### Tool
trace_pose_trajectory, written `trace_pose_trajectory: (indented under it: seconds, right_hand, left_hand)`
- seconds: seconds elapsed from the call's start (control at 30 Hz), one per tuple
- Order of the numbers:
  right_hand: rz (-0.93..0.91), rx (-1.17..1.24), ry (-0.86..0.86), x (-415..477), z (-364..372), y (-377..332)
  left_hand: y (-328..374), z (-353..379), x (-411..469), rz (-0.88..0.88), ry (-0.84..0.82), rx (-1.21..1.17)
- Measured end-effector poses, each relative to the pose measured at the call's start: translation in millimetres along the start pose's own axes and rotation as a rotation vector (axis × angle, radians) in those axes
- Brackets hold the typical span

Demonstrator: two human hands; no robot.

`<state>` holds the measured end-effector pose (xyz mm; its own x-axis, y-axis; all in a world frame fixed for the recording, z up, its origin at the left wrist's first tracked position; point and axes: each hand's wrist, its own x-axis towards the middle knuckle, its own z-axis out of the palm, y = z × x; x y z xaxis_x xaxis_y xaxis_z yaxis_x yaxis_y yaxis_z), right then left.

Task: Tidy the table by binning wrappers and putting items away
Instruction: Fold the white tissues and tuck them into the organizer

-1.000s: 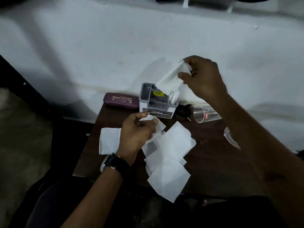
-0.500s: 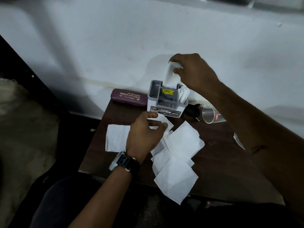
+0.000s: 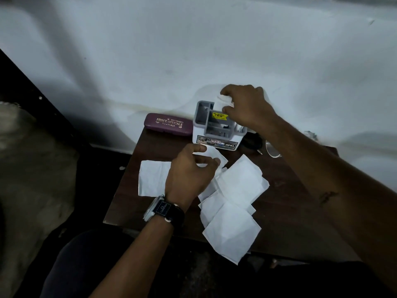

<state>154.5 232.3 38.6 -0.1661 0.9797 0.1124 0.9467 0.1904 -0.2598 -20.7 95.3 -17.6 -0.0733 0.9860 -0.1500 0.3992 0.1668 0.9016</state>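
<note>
My right hand (image 3: pixel 247 106) is closed on a white tissue (image 3: pixel 221 102), pressing it down into a back compartment of the grey and white organiser box (image 3: pixel 206 130) at the rear of the dark wooden table (image 3: pixel 283 203). My left hand (image 3: pixel 189 175), with a wristwatch, pinches the edge of another white tissue (image 3: pixel 219 158) just in front of the box. Several more white tissues (image 3: pixel 234 205) lie overlapping in the table's middle, and one tissue (image 3: pixel 152 177) lies flat to the left.
A maroon spectacle case (image 3: pixel 167 124) lies left of the box against the white wall (image 3: pixel 193 50). A clear glass (image 3: pixel 272 149) lies on its side behind my right forearm, beside a dark object (image 3: pixel 253 140). The near table edge (image 3: pixel 150 226) borders my lap.
My right hand has come down from above the box and pushed its tissue most of the way into the compartment. My left hand stays on the tissue in front of the box.
</note>
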Motion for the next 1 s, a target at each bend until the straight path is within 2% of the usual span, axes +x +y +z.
trace_pose_trajectory:
  seconds: [0.13,0.23,0.3,0.43,0.57,0.7,1.0]
  right_hand:
    - [0.044,0.022,0.053,-18,-11,2]
    - [0.131,0.26,0.228,-57,-21,6]
    - [0.256,0.383,0.267,-91,-21,14]
    - [0.511,0.355,-0.035,-154,2,37]
    - [0.495,0.347,-0.26,-160,29,44]
    - [0.451,0.307,-0.243,-154,53,52]
    - [0.46,0.446,-0.155,-150,50,46]
  left_hand:
    - [-1,1,0,-0.016,-0.011,-0.007]
    - [-4,-2,2,-0.012,0.001,-0.016]
    - [-5,-3,3,-0.01,0.01,0.005]
    - [-4,0,0,-0.015,-0.001,0.019]
    - [0,5,-3,-0.031,-0.031,0.043]
    - [2,7,-4,-0.042,-0.043,0.046]
    - [4,9,-5,-0.071,-0.056,0.068]
